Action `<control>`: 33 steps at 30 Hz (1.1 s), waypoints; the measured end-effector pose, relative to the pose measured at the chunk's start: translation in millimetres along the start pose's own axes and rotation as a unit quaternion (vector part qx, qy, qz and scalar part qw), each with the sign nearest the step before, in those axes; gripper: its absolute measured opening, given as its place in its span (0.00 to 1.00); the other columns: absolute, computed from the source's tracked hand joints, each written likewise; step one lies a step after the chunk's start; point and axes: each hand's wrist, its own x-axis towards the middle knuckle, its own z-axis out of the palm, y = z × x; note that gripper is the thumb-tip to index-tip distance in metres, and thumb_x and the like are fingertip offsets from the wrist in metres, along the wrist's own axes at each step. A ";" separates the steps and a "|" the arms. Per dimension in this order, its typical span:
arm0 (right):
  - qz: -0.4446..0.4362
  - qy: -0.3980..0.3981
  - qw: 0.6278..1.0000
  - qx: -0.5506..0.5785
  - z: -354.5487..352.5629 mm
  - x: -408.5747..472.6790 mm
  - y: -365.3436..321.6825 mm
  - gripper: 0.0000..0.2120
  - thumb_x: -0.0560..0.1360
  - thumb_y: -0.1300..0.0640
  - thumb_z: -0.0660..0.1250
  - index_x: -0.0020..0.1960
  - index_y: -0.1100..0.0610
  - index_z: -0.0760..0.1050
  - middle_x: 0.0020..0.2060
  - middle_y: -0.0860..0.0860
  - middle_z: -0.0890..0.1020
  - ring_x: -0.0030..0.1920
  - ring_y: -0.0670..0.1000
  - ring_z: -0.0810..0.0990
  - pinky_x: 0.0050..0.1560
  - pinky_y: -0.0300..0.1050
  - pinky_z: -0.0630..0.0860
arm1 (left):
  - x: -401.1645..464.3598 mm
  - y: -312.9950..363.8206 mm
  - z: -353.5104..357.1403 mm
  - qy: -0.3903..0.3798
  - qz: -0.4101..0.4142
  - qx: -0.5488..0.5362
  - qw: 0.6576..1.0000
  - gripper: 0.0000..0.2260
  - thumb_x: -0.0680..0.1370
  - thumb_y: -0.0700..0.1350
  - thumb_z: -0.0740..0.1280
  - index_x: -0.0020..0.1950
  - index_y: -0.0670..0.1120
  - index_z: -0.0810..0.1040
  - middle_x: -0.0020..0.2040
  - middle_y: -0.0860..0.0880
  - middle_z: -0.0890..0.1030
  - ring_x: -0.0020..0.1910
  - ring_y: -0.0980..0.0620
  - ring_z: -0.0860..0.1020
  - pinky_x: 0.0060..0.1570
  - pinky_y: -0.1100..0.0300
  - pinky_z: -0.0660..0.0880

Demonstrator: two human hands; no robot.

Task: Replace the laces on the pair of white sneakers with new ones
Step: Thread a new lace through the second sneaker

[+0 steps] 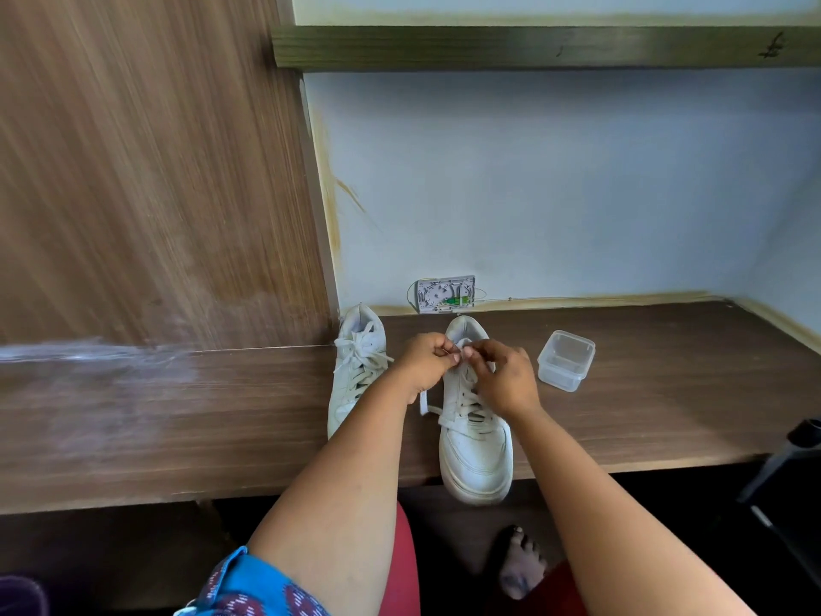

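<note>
Two white sneakers stand on a dark wooden desk [666, 393]. The right sneaker [477, 455] points its toe toward me and overhangs the front edge. My left hand [426, 360] and my right hand [502, 377] meet over its upper eyelets, each pinching a white lace [462, 349] between thumb and fingertips. A loose lace end [424, 404] trails onto the desk at the shoe's left. The left sneaker [355, 371] stands beside it, laced, with its loops loose and partly hidden by my left forearm.
A clear, lidded plastic container [565, 360] sits to the right of the shoes. A small white wall box [445, 294] with wires is mounted behind them. A wooden panel [155, 171] rises at the left and a shelf [533, 46] runs above. A black chair part [786, 473] shows at the right edge.
</note>
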 end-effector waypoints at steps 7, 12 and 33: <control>0.054 -0.084 0.995 0.020 -14.5 20.4 -8.8 0.07 0.77 0.51 0.67 0.44 0.53 0.80 0.34 0.48 0.80 0.37 0.47 0.76 0.35 0.37 0.68 | 4.7 -4.3 -0.3 0.016 0.057 0.084 0.995 0.04 0.74 0.38 0.73 0.43 0.45 0.80 0.36 0.49 0.75 0.36 0.55 0.72 0.42 0.64 0.72; 0.063 -0.080 0.994 0.037 -14.6 30.5 -6.5 0.08 0.77 0.52 0.65 0.45 0.55 0.79 0.37 0.51 0.81 0.38 0.50 0.76 0.40 0.42 0.70 | 2.9 -2.7 -1.9 0.012 0.052 0.087 0.995 0.03 0.73 0.37 0.73 0.45 0.41 0.82 0.36 0.49 0.78 0.36 0.56 0.73 0.41 0.68 0.72; 0.042 -0.063 0.994 0.078 -15.4 30.0 -10.0 0.12 0.77 0.54 0.66 0.60 0.52 0.75 0.42 0.47 0.81 0.41 0.46 0.78 0.44 0.39 0.71 | -12.8 18.2 2.3 0.014 -0.066 0.080 0.994 0.11 0.66 0.40 0.72 0.44 0.48 0.74 0.46 0.45 0.80 0.41 0.50 0.77 0.40 0.59 0.74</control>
